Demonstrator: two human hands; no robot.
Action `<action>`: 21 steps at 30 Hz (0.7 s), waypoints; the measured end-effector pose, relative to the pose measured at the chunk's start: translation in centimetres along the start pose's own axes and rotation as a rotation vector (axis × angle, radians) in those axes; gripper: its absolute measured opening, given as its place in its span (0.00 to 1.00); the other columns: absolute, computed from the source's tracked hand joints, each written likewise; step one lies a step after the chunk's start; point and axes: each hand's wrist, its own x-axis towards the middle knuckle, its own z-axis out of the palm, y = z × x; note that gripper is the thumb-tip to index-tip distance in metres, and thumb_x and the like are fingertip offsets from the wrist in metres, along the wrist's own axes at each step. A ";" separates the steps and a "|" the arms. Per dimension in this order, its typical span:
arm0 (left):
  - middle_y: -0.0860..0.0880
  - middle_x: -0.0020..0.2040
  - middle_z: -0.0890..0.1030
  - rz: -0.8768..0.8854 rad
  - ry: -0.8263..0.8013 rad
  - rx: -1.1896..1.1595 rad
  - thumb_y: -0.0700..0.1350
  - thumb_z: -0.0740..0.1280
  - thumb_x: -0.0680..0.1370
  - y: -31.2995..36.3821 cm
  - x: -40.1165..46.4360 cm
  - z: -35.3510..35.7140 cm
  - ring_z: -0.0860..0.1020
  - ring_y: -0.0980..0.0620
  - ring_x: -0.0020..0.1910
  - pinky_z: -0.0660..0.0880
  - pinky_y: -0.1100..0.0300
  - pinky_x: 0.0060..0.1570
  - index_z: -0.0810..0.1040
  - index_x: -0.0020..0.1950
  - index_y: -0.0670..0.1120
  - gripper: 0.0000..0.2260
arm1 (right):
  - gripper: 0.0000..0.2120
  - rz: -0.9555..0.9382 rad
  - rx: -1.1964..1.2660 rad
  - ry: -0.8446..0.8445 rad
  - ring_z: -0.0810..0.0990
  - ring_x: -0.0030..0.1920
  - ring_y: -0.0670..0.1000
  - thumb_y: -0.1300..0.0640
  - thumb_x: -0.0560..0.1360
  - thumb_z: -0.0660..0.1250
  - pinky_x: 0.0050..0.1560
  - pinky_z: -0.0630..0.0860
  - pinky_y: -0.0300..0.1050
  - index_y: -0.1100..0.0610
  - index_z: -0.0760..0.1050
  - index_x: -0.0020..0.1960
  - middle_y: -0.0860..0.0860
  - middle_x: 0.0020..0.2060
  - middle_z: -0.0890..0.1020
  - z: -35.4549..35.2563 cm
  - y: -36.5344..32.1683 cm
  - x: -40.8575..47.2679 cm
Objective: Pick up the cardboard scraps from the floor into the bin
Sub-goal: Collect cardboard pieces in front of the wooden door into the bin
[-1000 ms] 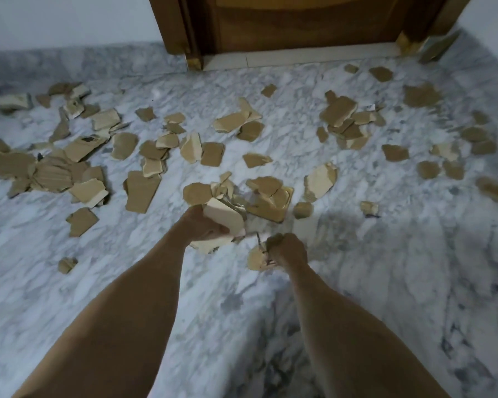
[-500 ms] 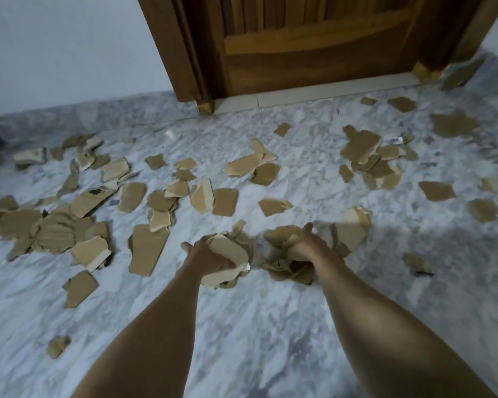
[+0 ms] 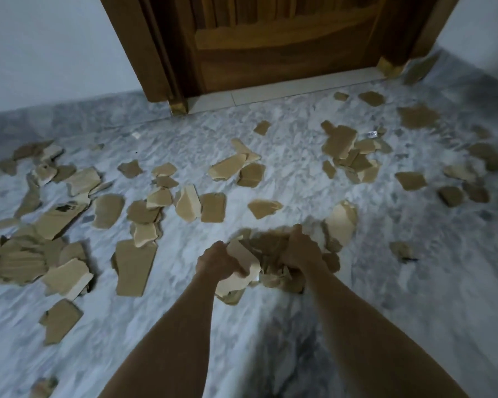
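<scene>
The floor (image 3: 385, 282) is grey and white marble, smooth with a soft shine. The scraps (image 3: 134, 267) are brown cardboard, dull and matt, with rough torn edges; some show a paler, cream side. The door (image 3: 270, 38) is dark brown wood, smooth and a bit glossy. The wall (image 3: 55, 53) is plain, matt white paint.

Grey-veined marble floor (image 3: 385, 282), pale plain wall (image 3: 55, 47), dark wooden door (image 3: 270, 38) with a light threshold, dim light.

Torn tan cardboard scraps (image 3: 135, 267) (mostly flat) litter floor.
</scene>
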 end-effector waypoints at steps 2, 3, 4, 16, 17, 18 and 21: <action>0.45 0.56 0.82 -0.005 -0.064 -0.103 0.52 0.83 0.58 -0.9 0.4 -0.3 0.80 0.43 0.56 0.78 0.51 0.55 0.77 0.63 0.43 0.35 | 0.30 0.042 0.140 -0.079 0.79 0.58 0.60 0.53 0.70 0.72 0.56 0.77 0.52 0.59 0.65 0.67 0.57 0.58 0.79 -0.8 0.5 0.4; 0.44 0.55 0.83 -0.004 -0.086 -0.201 0.49 0.83 0.57 -1.3 0.5 -0.5 0.81 0.43 0.55 0.79 0.49 0.55 0.80 0.60 0.42 0.34 | 0.30 0.048 0.222 -0.113 0.81 0.55 0.60 0.52 0.65 0.75 0.54 0.80 0.53 0.57 0.69 0.63 0.56 0.54 0.81 -1.2 1.3 0.9; 0.43 0.53 0.83 0.006 -0.100 -0.334 0.44 0.83 0.58 -1.5 0.8 -0.6 0.81 0.42 0.54 0.80 0.48 0.54 0.81 0.58 0.40 0.30 | 0.30 0.061 0.301 -0.126 0.82 0.52 0.60 0.52 0.61 0.76 0.51 0.82 0.55 0.55 0.71 0.61 0.56 0.52 0.82 -2.0 2.1 1.3; 0.49 0.57 0.80 0.221 -0.361 -0.183 0.60 0.84 0.51 9.9 -0.6 2.7 0.79 0.47 0.54 0.79 0.50 0.51 0.78 0.62 0.46 0.43 | 0.31 0.326 0.586 -0.083 0.74 0.64 0.63 0.44 0.82 0.59 0.56 0.74 0.51 0.61 0.59 0.77 0.61 0.71 0.70 -10.2 8.8 6.5; 0.50 0.58 0.78 0.218 -0.339 -0.157 0.56 0.83 0.57 10.6 -0.3 3.6 0.77 0.47 0.56 0.77 0.54 0.49 0.75 0.64 0.46 0.40 | 0.31 0.329 0.547 -0.044 0.73 0.65 0.63 0.40 0.82 0.53 0.59 0.72 0.51 0.61 0.60 0.77 0.62 0.71 0.70 -9.6 8.9 6.8; 0.49 0.60 0.76 0.201 -0.314 -0.147 0.52 0.83 0.61 11.1 0.0 4.3 0.76 0.47 0.57 0.75 0.56 0.48 0.72 0.67 0.46 0.38 | 0.33 0.360 0.501 -0.009 0.71 0.67 0.63 0.39 0.80 0.54 0.63 0.71 0.53 0.60 0.60 0.76 0.62 0.71 0.68 -9.3 8.5 6.5; 0.48 0.65 0.76 0.194 -0.279 -0.150 0.54 0.83 0.57 11.6 0.9 6.2 0.75 0.45 0.62 0.76 0.52 0.56 0.69 0.70 0.45 0.45 | 0.41 0.278 0.210 0.000 0.57 0.73 0.64 0.47 0.73 0.73 0.66 0.70 0.60 0.55 0.54 0.77 0.59 0.74 0.53 -8.9 7.8 6.0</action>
